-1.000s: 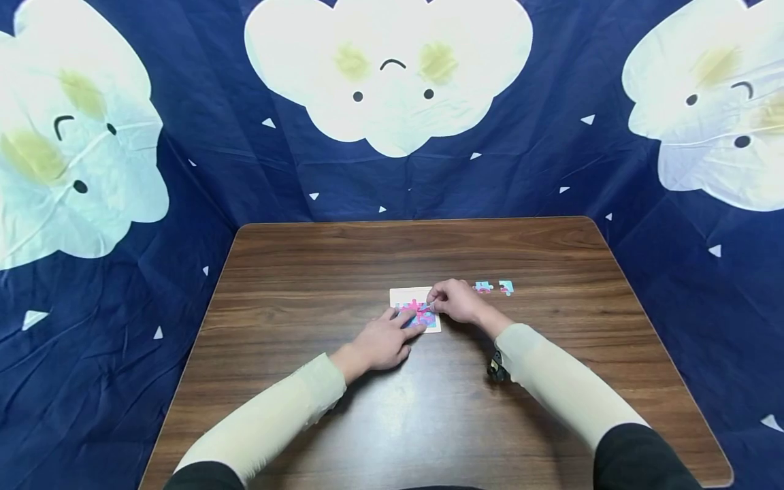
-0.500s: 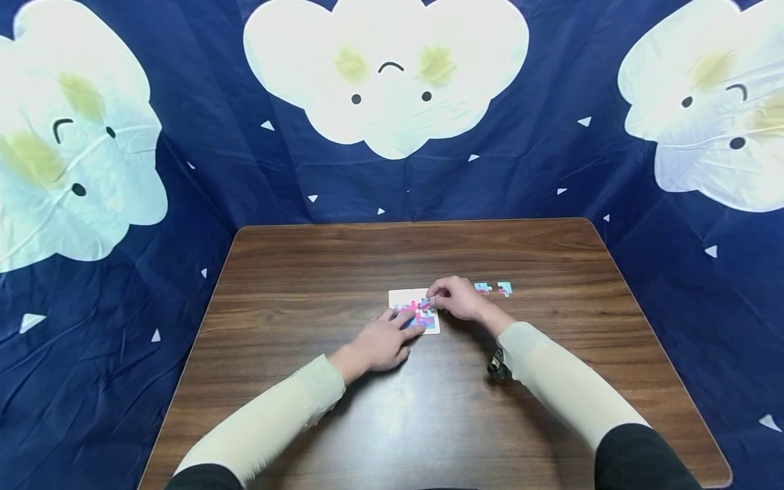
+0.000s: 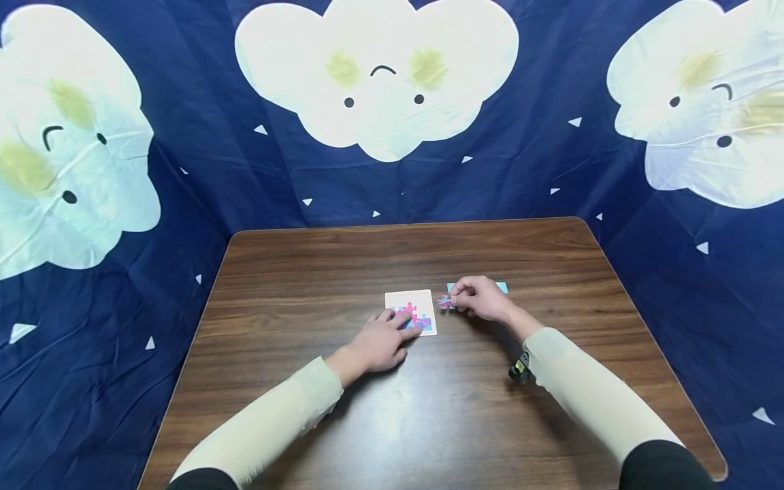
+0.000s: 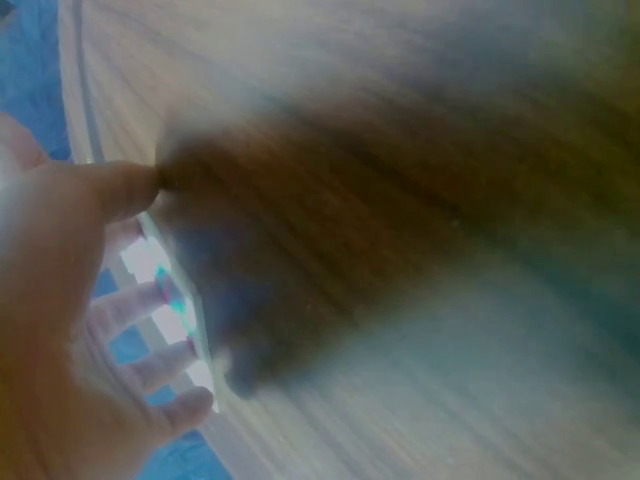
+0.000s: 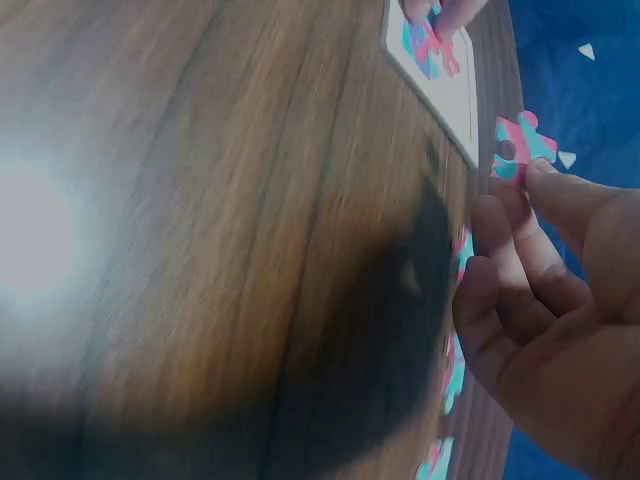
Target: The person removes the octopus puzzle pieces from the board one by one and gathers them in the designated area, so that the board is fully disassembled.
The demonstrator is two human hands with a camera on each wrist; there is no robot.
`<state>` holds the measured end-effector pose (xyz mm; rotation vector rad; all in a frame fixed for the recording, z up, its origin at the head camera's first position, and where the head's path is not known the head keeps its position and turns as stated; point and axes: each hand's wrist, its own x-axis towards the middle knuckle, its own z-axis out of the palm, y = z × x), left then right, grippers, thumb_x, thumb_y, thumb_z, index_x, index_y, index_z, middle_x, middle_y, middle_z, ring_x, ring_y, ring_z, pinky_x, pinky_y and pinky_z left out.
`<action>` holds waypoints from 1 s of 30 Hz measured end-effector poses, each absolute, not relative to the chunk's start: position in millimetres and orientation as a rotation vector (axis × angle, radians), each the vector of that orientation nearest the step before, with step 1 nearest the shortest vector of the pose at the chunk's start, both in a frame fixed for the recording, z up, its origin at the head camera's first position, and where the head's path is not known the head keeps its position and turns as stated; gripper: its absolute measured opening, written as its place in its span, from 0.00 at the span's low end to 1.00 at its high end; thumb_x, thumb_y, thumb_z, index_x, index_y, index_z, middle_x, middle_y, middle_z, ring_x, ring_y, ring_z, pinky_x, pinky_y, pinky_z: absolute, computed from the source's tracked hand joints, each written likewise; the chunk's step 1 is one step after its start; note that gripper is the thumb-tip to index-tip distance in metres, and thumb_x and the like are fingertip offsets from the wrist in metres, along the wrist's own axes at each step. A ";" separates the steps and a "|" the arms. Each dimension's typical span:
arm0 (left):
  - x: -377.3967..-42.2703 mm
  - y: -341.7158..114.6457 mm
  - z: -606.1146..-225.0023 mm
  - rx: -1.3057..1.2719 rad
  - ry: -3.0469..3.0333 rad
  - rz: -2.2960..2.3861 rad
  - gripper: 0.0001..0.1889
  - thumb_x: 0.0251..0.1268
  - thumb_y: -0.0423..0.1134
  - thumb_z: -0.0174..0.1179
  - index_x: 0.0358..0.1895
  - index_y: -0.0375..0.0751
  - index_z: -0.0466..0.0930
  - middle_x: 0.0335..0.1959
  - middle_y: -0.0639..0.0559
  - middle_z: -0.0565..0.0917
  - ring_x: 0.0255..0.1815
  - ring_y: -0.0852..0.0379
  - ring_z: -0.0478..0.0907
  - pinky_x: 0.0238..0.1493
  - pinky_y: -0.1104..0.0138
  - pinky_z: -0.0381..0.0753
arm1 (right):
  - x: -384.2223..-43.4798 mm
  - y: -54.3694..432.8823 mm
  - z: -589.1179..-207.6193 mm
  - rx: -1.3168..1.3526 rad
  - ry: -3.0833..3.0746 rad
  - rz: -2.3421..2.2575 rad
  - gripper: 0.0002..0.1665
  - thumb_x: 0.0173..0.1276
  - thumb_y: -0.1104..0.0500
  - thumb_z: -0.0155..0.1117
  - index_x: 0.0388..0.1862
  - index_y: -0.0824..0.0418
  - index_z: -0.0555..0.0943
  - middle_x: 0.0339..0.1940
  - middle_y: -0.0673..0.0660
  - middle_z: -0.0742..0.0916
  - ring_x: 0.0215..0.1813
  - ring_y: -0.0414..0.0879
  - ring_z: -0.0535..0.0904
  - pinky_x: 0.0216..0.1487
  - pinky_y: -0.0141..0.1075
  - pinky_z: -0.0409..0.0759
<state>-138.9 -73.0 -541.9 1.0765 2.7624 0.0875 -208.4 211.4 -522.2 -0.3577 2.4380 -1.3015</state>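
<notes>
A pink and blue jigsaw piece (image 5: 522, 145) is pinched between the thumb and fingers of my right hand (image 3: 480, 298), off to the right of a white puzzle board (image 3: 412, 297). Several joined pieces (image 3: 408, 315) in pink, blue and purple lie in the board's lower part, while its upper part shows bare white. My left hand (image 3: 378, 342) rests with spread fingers on the board's lower left, covering some of those pieces. In the left wrist view, the fingers (image 4: 165, 365) reach over the board's edge.
Loose jigsaw pieces lie on the wooden table (image 3: 294, 272) in a row behind my right hand, which partly hides them; one piece (image 3: 502, 287) shows at the right. A dark blue cloth (image 3: 202, 136) with white clouds surrounds the table's back and sides.
My right hand has moved right, off the board's upper right part, carrying the jigsaw piece with it. It now covers part of the loose pieces. My left hand stays on the board.
</notes>
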 end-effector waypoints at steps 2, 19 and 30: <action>-138.7 -73.4 -544.5 1.076 2.763 0.089 0.31 0.71 0.50 0.58 0.77 0.62 0.69 0.79 0.48 0.65 0.72 0.35 0.67 0.69 0.40 0.70 | -206.1 220.4 -523.8 -0.348 2.416 -1.327 0.04 0.71 0.65 0.66 0.43 0.65 0.85 0.32 0.63 0.88 0.33 0.56 0.84 0.30 0.46 0.84; -137.5 -75.3 -544.1 1.116 2.765 0.192 0.29 0.70 0.47 0.59 0.74 0.57 0.73 0.77 0.45 0.68 0.75 0.34 0.65 0.74 0.43 0.67 | -192.0 293.1 -531.7 -0.178 2.536 -1.273 0.14 0.72 0.65 0.65 0.53 0.70 0.85 0.37 0.63 0.90 0.33 0.47 0.84 0.33 0.40 0.85; -139.8 -76.0 -547.9 1.129 2.750 0.200 0.29 0.71 0.47 0.59 0.75 0.54 0.72 0.78 0.43 0.67 0.76 0.33 0.65 0.73 0.44 0.69 | -189.4 319.8 -539.7 -0.006 2.523 -1.348 0.18 0.69 0.67 0.68 0.55 0.75 0.82 0.43 0.67 0.91 0.34 0.42 0.85 0.33 0.37 0.85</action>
